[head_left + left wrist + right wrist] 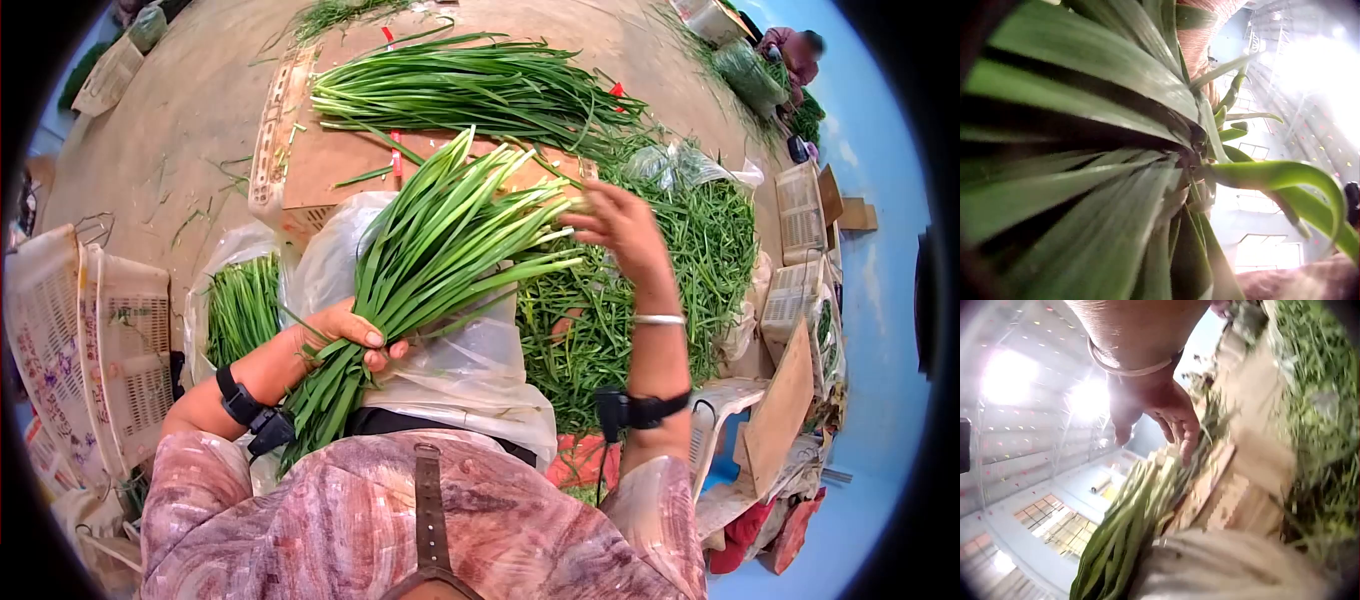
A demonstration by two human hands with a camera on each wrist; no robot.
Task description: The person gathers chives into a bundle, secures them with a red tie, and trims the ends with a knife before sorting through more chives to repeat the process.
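My left hand point(350, 332) grips a thick bunch of garlic chives point(425, 245) around its leafy part, thumb across the front. Pale stem ends fan out toward the upper right, while the dark leaf ends hang down by the forearm. Close-up leaves point(1085, 106) fill much of the left wrist view and hide most of that hand. Beside the pale ends is my right hand point(625, 230), fingers loosely bent and thumb apart. In the right wrist view its fingertips point(1186, 453) hang right at the stem ends point(1163, 462).
A larger pile of chives point(460, 90) lies on a cardboard-topped crate point(300, 195) ahead. Loose green leaves point(690, 250) heap up at the right. Clear plastic point(455, 375) covers the lap. Crates point(135, 340) stand at the left, near a bag of greens point(243, 310). Another person point(795, 60) sits far right.
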